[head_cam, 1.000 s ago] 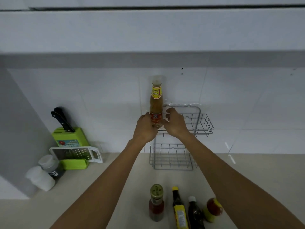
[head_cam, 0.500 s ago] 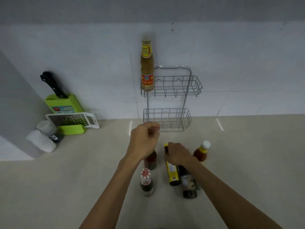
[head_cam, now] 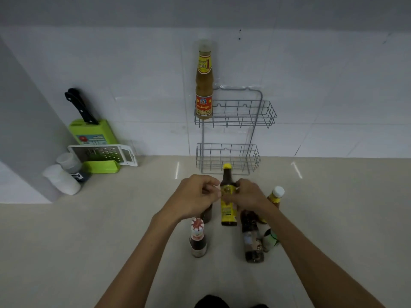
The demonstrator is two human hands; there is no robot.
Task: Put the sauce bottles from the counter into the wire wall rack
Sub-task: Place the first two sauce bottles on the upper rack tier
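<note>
A grey wire wall rack [head_cam: 266, 114] with two shelves hangs on the tiled wall. A tall amber sauce bottle [head_cam: 204, 85] stands at the left end of its upper shelf. My right hand [head_cam: 249, 195] grips a dark bottle with a yellow cap and yellow label [head_cam: 228, 210], held just above the counter in front of the lower shelf. My left hand [head_cam: 195, 197] is curled against that bottle's left side. Several other bottles stand below my hands: a red-and-white-capped one [head_cam: 198, 238], a dark one [head_cam: 252, 241], a white-capped one [head_cam: 275, 196]. Another is mostly hidden behind my left hand.
A green knife block [head_cam: 93, 134] with black-handled knives and a white grater [head_cam: 104, 153] stands at the left against the wall. Two white-capped containers [head_cam: 64, 176] lie beside a grey side panel. The beige counter [head_cam: 344, 218] stretches right.
The amber bottle was let go in the upper shelf. Both hands came down to the counter, and my right hand has lifted the yellow-label bottle upright.
</note>
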